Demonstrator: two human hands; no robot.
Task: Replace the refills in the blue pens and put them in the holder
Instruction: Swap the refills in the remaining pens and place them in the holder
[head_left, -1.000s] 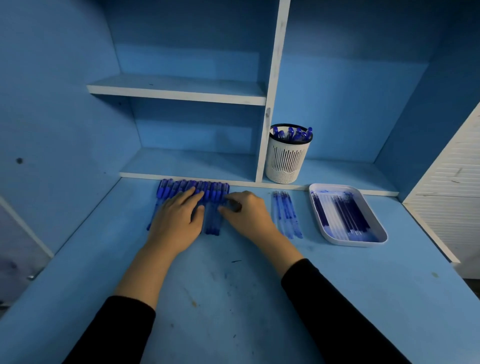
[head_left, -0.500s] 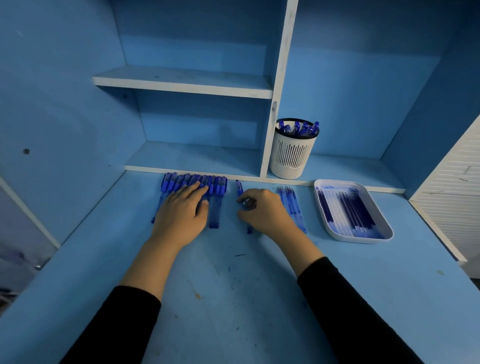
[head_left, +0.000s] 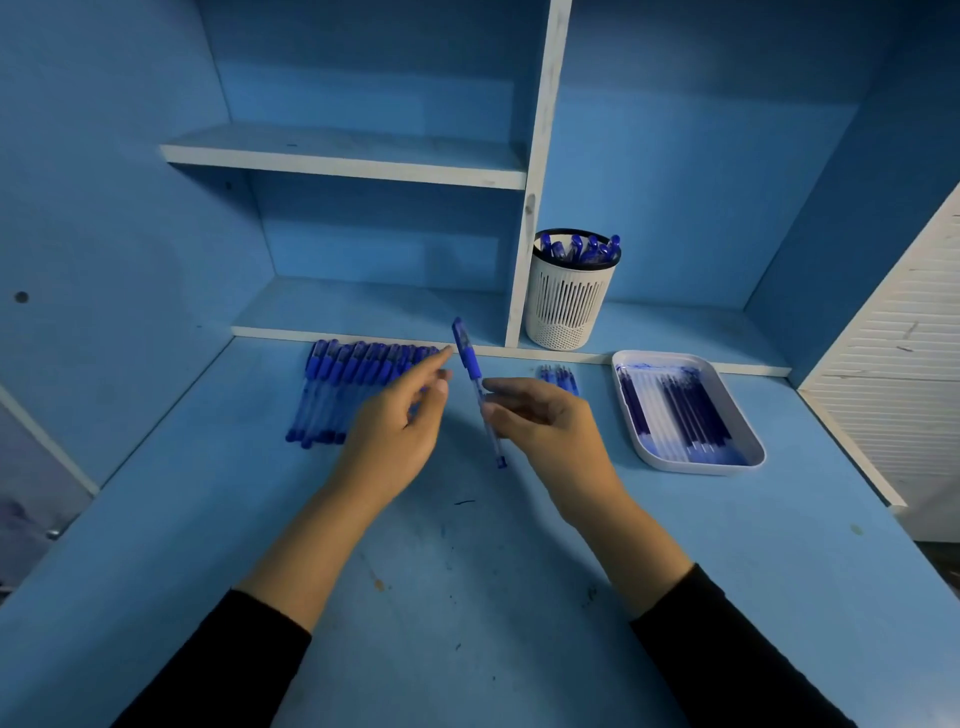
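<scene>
My right grip (head_left: 550, 421) sits at the centre of the frame, thumb and fingers pinching one blue pen (head_left: 470, 364) by its clear barrel. The pen is lifted off the worktop (head_left: 467, 597) and tilted, capped end toward the top of the frame, the other end pointing down. My left grip (head_left: 400, 421) is just left of it, fingers loosely spread and holding nothing. Its forefinger reaches toward the pen's upper part; I cannot tell whether it touches.

Behind the left grip, a row of pens (head_left: 343, 389) lies side by side on the worktop, partly covered by the hand. Behind the right grip, a small bundle of thin blue sticks (head_left: 558, 375) shows, mostly hidden.

At centre right lies a white tray (head_left: 696, 470) holding refills (head_left: 680, 415) lengthwise, dark ones beside paler ones, with blue ink stains on its floor. Above centre, on the low shelf ledge, stands a white slotted holder (head_left: 569, 301) with a dark rim, and several blue pens (head_left: 582, 248) stand in it.
</scene>
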